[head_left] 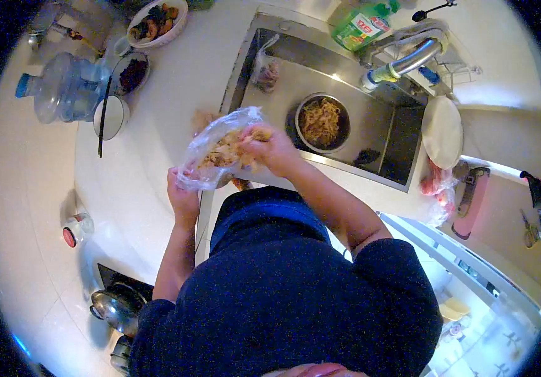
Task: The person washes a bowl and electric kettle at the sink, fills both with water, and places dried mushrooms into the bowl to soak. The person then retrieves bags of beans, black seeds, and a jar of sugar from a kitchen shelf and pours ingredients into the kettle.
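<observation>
A clear plastic bag (210, 141) of pale brown, shredded-looking food (223, 152) is held above the counter edge, left of the sink. My left hand (184, 191) is closed on the bag's lower left end. At the bag's right side, my right hand (271, 149) has its fingers closed round a clump of the same food; whether it also grips the plastic is hard to see. A round metal bowl (348, 129) stands in the sink (371, 113), holding similar brownish strips (320, 120). Behind it lies a small knotted plastic bag (266, 72) with dark contents.
A faucet (402, 66) and a green detergent bottle (364, 28) stand behind the sink. Left are a large water jug (63, 88), a white bowl (112, 117) with chopsticks (102, 125), and food dishes. A lidded pan (119, 308) sits lower left; an open fridge (465, 314) lower right.
</observation>
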Demonstrator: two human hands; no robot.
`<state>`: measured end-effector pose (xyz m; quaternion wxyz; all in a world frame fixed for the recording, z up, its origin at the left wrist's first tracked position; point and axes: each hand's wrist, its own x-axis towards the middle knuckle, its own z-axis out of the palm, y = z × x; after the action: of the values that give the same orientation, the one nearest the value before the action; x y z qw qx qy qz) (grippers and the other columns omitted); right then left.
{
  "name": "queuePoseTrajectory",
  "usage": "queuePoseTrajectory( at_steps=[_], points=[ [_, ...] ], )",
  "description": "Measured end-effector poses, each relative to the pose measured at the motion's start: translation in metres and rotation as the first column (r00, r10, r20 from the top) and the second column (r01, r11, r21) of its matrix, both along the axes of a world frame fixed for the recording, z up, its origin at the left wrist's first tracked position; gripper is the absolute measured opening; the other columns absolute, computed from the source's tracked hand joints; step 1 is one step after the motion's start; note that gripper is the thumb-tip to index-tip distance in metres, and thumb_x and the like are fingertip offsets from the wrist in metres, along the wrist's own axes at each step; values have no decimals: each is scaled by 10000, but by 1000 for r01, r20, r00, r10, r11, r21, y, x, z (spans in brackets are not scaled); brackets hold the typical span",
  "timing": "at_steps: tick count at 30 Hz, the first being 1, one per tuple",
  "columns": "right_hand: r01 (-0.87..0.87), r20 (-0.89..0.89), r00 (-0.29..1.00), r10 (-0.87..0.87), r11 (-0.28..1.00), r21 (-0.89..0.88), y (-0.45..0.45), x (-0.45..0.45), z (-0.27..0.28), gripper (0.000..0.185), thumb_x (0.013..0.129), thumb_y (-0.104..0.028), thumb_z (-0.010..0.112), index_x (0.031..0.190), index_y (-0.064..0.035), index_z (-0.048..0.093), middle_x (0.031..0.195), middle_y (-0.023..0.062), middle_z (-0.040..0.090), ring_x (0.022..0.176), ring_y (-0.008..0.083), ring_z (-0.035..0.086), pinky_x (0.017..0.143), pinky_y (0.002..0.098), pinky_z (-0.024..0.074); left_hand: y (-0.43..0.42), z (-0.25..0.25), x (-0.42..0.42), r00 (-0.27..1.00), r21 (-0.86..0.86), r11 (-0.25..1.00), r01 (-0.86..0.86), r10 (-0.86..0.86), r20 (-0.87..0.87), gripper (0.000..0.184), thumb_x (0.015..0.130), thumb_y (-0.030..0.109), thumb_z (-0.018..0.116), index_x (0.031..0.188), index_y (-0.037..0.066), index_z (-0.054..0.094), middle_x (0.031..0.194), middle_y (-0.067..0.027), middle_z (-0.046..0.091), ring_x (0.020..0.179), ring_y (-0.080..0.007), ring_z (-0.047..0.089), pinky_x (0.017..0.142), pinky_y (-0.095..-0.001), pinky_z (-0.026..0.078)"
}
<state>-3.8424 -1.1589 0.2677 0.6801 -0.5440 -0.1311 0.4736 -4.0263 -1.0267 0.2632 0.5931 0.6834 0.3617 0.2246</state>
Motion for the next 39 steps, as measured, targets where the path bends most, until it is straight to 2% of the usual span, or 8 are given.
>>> queuePoseTrajectory(
  at_steps=[5,11,16,19,22,25,35,39],
  points=[
    [341,-628,750,-208,935,98,-72,47,4,237,742,-42,617,960,-80,530,921,82,591,805,240,601,635,325,517,1,6,5,1000,-74,997,7,-5,31,180,782,62,574,903,46,441,1081,-163,556,986,-196,521,855,-322,407],
    [467,-162,840,-517,842,-270,-150,120,-88,317,757,-64,615,1045,-82,484,984,101,556,885,260,590,673,349,525,-5,13,-2,997,4,998,-65,64,44,327,734,117,649,970,58,430,1138,-143,526,1014,-173,492,872,-323,380],
    [302,418,906,-71,799,-520,-204,159,-263,345,781,-135,626,1094,-43,513,922,105,599,770,189,599,653,302,496,-15,22,-1,976,-226,963,-148,179,123,419,703,114,653,1047,68,418,1165,-140,512,1121,-226,459,925,-350,362],
    [293,670,643,370,690,-662,-191,165,-217,325,796,-177,617,1082,-44,542,856,87,617,771,176,589,683,294,476,-24,25,1,958,-245,960,-133,187,215,429,721,111,625,1085,75,401,1183,-147,499,1142,-237,448,950,-356,356],
    [234,572,820,26,897,-375,-117,123,-154,328,809,-222,597,1086,-53,548,811,65,615,778,189,579,718,312,459,-27,20,-4,970,-222,965,-137,177,170,485,725,99,606,1144,70,362,1183,-138,496,1141,-236,443,962,-351,341],
    [28,-315,948,-46,998,-62,-35,81,-53,312,786,-197,623,1048,-38,567,790,57,605,735,161,570,672,278,456,-35,25,-5,985,-170,982,-76,101,142,519,729,96,592,1179,65,334,1197,-136,482,1125,-225,446,953,-341,347],
    [-249,303,921,246,968,-28,49,-10,82,193,751,-165,651,869,-51,550,689,-9,542,546,66,493,440,216,378,-41,44,-89,957,648,753,115,92,-276,308,713,-59,520,996,61,502,1270,-109,429,1098,-255,495,871,-342,434],
    [-319,497,818,290,947,-29,58,-58,111,154,778,-142,627,880,-62,544,686,-18,533,538,58,482,435,206,363,-49,63,-156,1000,123,992,-20,21,-2,177,704,-60,549,830,48,487,1151,-115,534,1064,-246,518,834,-318,449]
  ],
)
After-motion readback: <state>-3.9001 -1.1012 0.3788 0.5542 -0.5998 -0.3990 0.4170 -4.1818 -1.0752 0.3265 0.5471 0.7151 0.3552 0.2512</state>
